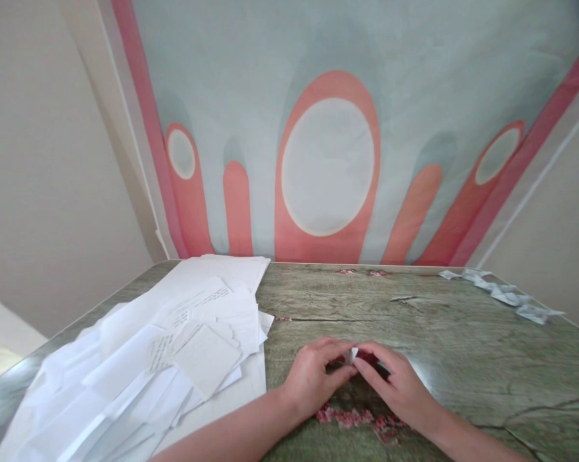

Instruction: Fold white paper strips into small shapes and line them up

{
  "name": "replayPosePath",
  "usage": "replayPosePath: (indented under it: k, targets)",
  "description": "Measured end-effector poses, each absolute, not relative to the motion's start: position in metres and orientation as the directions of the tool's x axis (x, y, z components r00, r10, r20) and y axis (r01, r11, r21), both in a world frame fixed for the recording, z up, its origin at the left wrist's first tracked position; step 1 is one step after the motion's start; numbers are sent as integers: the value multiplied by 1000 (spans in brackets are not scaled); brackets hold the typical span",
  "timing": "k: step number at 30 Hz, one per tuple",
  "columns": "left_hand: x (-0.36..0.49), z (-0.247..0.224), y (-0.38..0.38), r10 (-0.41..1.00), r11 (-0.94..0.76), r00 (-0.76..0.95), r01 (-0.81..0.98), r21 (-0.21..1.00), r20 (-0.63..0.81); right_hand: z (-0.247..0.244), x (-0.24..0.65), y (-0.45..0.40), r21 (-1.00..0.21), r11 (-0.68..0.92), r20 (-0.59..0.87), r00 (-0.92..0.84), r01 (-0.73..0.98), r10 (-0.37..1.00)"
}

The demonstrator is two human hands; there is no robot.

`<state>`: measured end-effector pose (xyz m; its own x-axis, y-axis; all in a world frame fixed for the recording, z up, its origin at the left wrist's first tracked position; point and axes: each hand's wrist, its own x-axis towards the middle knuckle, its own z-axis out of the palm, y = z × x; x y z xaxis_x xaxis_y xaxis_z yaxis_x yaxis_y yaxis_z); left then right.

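Note:
Between the fingertips of both hands is a small folded piece of white paper (351, 355), held just above the table. My left hand (316, 372) pinches it from the left with thumb and fingers. From the right, my right hand (396, 380) grips it in the same way. Most of the paper is hidden by the fingers, so its full shape does not show. To the left of my left hand lies a spread heap of white paper pieces (207, 359), some with printed text.
Several small folded papers (511, 296) lie in a row along the table's far right edge. The wood-patterned table (313, 295) has pink flower prints. Behind it hangs a pale green backdrop (260, 77) with coral shapes. A plain wall (53, 160) rises at the left.

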<state>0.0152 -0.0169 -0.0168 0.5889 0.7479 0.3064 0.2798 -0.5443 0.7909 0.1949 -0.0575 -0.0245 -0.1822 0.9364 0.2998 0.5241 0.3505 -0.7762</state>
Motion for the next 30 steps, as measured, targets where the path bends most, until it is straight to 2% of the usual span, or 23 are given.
replayPosePath:
  k: [6,13,21,30]
  targets:
    - [14,-17,-17,781,-521,568,366,771,258,-26,196,-56,-764,349,303,-176,542,937]
    - [15,-14,-18,767,-532,594,376,759,243,-24,194,-55,-762,363,312,-186,537,932]
    - [16,-7,-17,738,-597,615,403,694,278,-28,196,-53,-759,358,321,-166,545,933]
    - [16,-12,-15,729,-612,619,398,684,292,-30,198,-50,-736,365,333,-163,570,929]
